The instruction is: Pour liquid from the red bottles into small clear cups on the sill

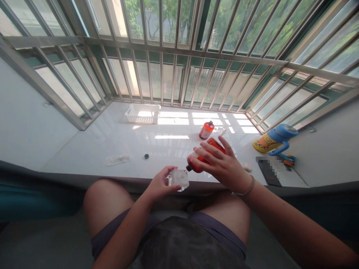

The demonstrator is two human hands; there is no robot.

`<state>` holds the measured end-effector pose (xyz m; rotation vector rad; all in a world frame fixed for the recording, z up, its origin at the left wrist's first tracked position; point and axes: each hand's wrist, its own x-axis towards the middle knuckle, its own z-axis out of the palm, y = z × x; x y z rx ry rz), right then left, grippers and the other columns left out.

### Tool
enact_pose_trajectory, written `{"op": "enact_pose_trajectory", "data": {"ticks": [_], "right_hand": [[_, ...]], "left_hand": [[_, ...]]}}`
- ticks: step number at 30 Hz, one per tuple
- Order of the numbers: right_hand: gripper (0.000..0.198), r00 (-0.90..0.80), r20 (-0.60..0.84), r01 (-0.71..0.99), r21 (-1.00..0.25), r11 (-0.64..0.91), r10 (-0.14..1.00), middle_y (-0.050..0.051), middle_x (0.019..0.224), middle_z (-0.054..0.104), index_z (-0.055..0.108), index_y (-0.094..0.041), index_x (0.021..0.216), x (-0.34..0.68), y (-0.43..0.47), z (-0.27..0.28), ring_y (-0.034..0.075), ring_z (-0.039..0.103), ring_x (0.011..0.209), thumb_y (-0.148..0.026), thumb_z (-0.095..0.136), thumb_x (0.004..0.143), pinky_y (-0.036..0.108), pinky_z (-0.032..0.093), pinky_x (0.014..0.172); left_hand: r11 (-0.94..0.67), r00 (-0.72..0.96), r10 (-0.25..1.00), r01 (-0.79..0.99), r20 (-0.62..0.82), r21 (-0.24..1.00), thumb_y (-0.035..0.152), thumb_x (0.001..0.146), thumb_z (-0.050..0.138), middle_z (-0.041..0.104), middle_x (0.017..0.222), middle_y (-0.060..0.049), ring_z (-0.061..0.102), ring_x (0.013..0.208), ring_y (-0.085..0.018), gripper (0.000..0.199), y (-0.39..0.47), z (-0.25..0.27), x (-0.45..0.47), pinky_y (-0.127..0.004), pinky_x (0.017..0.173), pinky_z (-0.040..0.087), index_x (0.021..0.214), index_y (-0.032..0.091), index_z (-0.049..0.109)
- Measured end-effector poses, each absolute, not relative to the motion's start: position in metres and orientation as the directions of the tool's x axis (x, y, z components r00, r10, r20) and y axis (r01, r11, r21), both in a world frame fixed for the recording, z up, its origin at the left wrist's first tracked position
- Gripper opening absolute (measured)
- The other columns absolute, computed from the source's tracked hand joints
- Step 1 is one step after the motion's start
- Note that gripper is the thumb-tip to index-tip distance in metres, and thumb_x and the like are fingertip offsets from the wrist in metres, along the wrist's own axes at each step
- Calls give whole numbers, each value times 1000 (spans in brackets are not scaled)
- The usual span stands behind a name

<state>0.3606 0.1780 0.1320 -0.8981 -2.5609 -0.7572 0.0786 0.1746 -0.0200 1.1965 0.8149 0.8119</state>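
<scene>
My left hand (162,184) is closed around a clear, square-sided glass bottle (181,178), fingers behind it and thumb in front. From above, my right hand (217,160) grips a red-orange bottle (195,164) with a pale label. That bottle is tilted, its dark neck pointing down to the left, right beside the top of the clear bottle. I cannot tell whether liquid flows between them. Behind my right hand a second red-orange bottle (206,130) stands with a dark top. A small black cap (146,156) lies to the left of my hands.
A white perforated basket (143,114) sits at the back left of the white ledge (95,145). Clear plastic wrapping (117,160) lies at the front left. On the right are a blue and yellow bottle with a handle (273,140) and a dark phone-like slab (267,173). Metal bars (179,52) close off the window.
</scene>
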Motion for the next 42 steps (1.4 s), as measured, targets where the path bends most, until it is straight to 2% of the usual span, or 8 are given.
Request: {"op": "enact_pose_trajectory", "data": {"ticks": [5,17,22,26,30,36,39,42], "right_hand": [[43,-754,438,645,350,679,490,1,145,70,63,-36,141,359,177,134,27,58,143,-14,67,103,66,11,136],[40,-777,434,618,385,685,456,0,146,70,63,-32,141,357,179,133,27,58,143,-16,64,105,65,10,137],[45,-754,436,643,335,689,491,1,148,69,61,-33,144,357,177,119,28,57,144,-13,64,104,67,14,135],[49,-703,467,689,258,678,537,2,148,69,60,-33,147,357,173,97,29,57,144,-11,62,103,68,12,135],[50,-589,494,769,101,631,639,4,148,68,60,-32,146,355,169,73,30,57,143,-10,62,101,66,13,134],[55,-284,544,834,-267,483,790,12,143,68,53,-28,149,359,165,23,34,61,137,-21,69,96,73,22,128],[64,-79,527,759,-518,393,846,15,138,67,49,-25,148,362,165,-9,34,68,126,-37,79,92,68,43,119],[82,151,404,604,-760,239,902,17,135,67,48,-25,145,363,164,-37,34,73,115,-54,89,80,57,60,101]], "left_hand": [[166,480,872,-109,-95,980,35,73,97,66,141,-11,69,123,-32,75,175,-20,79,-42,103,57,137,24,59],[161,478,873,-98,-95,982,38,72,97,68,139,-11,69,121,-30,75,175,-20,80,-41,101,57,136,24,59],[153,462,882,-87,-96,984,40,71,98,68,138,-11,69,124,-32,77,175,-20,80,-43,103,57,136,24,60],[159,466,880,-105,-93,982,40,71,98,68,138,-11,69,123,-32,78,174,-18,81,-43,103,58,137,24,59],[159,453,887,-111,-92,981,42,70,98,67,138,-12,68,124,-33,78,173,-18,83,-44,102,58,136,24,59],[164,440,892,-110,-99,980,40,70,97,65,138,-12,69,120,-31,80,179,-23,83,-42,99,60,137,25,56],[122,416,906,-92,-73,988,38,72,96,65,138,-12,69,120,-30,78,191,-27,81,-43,102,59,136,25,54],[46,387,921,-33,-30,998,36,73,95,66,137,-12,67,126,-30,77,205,-31,79,-45,110,54,137,23,53]]}}
